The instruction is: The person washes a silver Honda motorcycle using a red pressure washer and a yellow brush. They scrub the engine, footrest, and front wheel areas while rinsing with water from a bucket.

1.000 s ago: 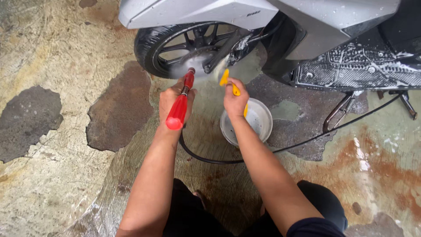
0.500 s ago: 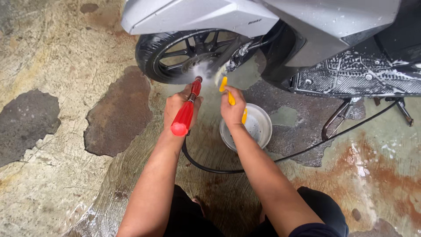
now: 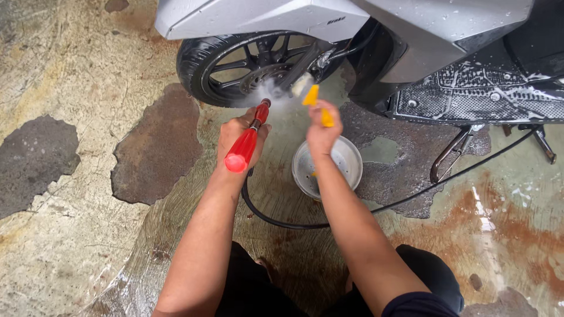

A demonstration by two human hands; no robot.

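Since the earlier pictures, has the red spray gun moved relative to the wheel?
Yes. The red spray gun in the left hand has come closer to the wheel, its nozzle now nearly at the rim.

The left hand [image 3: 238, 136] grips a red spray gun [image 3: 245, 142], its nozzle pointing at the black front wheel [image 3: 247, 64] of a silver scooter [image 3: 411, 35]; white mist sprays against the wheel's hub. Just to the right of the gun, the right hand [image 3: 322, 132] holds a yellow-handled brush [image 3: 314, 100] with its pale bristles up against the wheel. A black hose [image 3: 388, 205] runs from the gun, looping below the wheel and away under the scooter's soapy footboard [image 3: 482, 94]. A round white bucket [image 3: 343, 161] stands below the wheel, under the right wrist, on the wet, patchy concrete floor [image 3: 70, 235]
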